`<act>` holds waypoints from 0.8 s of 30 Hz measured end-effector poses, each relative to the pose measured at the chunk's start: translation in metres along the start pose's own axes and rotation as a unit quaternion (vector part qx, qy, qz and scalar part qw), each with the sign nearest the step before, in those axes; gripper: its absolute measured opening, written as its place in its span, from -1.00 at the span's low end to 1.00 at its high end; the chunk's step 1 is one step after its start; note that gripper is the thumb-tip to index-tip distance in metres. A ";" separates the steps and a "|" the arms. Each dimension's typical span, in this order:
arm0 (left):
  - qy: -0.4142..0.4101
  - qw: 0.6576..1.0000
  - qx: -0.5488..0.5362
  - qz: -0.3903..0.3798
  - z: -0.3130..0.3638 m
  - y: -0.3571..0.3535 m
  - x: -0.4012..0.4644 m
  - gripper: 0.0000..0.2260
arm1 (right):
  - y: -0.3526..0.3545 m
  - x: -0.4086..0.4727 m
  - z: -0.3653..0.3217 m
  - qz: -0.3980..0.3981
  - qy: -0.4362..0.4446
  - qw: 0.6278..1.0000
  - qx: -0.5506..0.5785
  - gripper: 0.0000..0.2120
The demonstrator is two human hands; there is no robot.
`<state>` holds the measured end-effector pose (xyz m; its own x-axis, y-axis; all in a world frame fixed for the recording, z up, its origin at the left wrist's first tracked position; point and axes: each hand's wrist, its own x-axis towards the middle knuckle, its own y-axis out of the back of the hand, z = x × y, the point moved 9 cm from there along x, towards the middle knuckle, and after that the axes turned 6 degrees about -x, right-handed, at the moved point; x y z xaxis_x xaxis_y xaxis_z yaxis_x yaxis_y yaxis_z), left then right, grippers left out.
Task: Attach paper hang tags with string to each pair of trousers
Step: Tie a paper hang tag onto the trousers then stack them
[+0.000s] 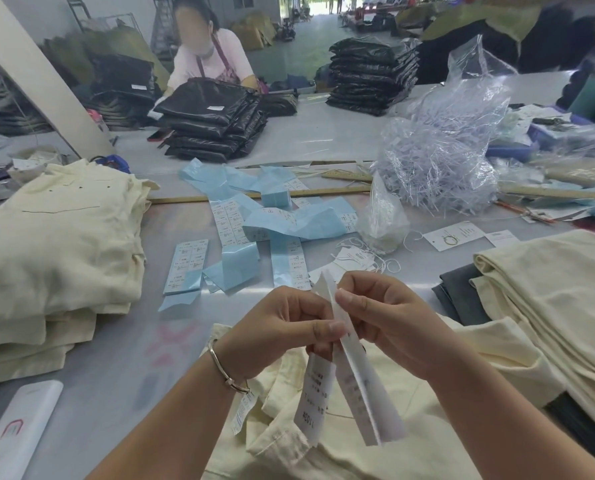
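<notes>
Sticker strips (pixel 240 223) litter the table (pixel 116 341) beyond my hands, cream stacks (pixel 57 251) either side. My left hand (pixel 282 336) and right hand (pixel 389 323) pinch the hang tags (pixel 362 393) above the trousers (pixel 341 455), long axis near vertical, lower ends tilting right.

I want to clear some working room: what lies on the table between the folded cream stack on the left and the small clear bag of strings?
In the head view, blue label strips lie scattered between the cream stack and the string bag.

hands: left (pixel 282 336) curled, pinching | right (pixel 389 327) curled, pinching | raised, fingertips meeting, forearms converging
</notes>
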<state>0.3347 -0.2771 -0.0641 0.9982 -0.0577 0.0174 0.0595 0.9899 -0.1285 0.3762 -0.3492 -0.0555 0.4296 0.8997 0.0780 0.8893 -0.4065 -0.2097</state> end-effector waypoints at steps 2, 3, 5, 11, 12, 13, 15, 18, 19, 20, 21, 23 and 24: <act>0.016 1.000 0.011 0.001 -0.004 0.001 0.001 -0.65 | 0.004 0.000 0.004 0.009 -0.016 1.000 0.006 -0.85; 0.025 1.000 0.017 0.003 -0.006 0.002 0.001 -0.63 | 0.007 0.000 0.006 0.019 -0.024 1.000 0.004 -0.88; 0.043 0.999 0.022 0.003 -0.011 0.003 0.002 -0.61 | 0.018 0.002 0.010 0.062 -0.037 0.996 -0.043 -0.87; 0.083 0.993 0.068 0.046 -0.019 0.023 -0.001 -0.81 | 0.122 0.002 -0.015 0.359 -0.010 0.819 -0.447 -0.74; 0.085 0.992 0.072 0.054 -0.021 0.028 -0.002 -0.79 | 0.136 0.004 -0.023 0.395 0.000 0.773 -0.496 -0.76; 0.087 0.992 0.073 0.063 -0.024 0.033 -0.003 -0.75 | 0.145 0.007 -0.030 0.422 0.015 0.728 -0.539 -0.79; 0.091 0.990 0.075 0.081 -0.029 0.044 -0.006 -0.71 | 0.151 0.022 -0.041 0.447 0.071 0.654 -0.606 -0.87; 0.095 0.988 0.070 0.100 -0.037 0.060 -0.009 -0.73 | 0.140 0.059 -0.029 0.392 0.140 0.603 -0.681 -0.91; 0.096 0.987 0.065 0.107 -0.040 0.066 -0.009 -0.76 | 0.137 0.073 -0.017 0.363 0.145 0.593 -0.704 -0.90; 0.096 0.987 0.057 0.115 -0.042 0.072 -0.010 -0.78 | 0.137 0.087 0.001 0.333 0.135 0.588 -0.725 -0.90; 0.095 0.986 0.049 0.127 -0.044 0.079 -0.010 -0.78 | 0.142 0.101 0.025 0.291 0.094 0.597 -0.741 -0.94; 0.092 0.984 0.035 0.148 -0.048 0.092 -0.011 -0.76 | 0.163 0.119 0.090 0.196 -0.059 0.633 -0.746 -0.82; 0.090 0.983 0.033 0.156 -0.049 0.097 -0.011 -0.75 | 0.172 0.121 0.123 0.141 -0.135 0.642 -0.741 -0.71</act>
<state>0.3296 -0.1864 -0.1253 0.9537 0.2344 -0.1884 -0.2449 0.9690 -0.0342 0.5616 -0.2904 -0.2016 0.7420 0.6698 0.0263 0.0403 -0.0838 0.9957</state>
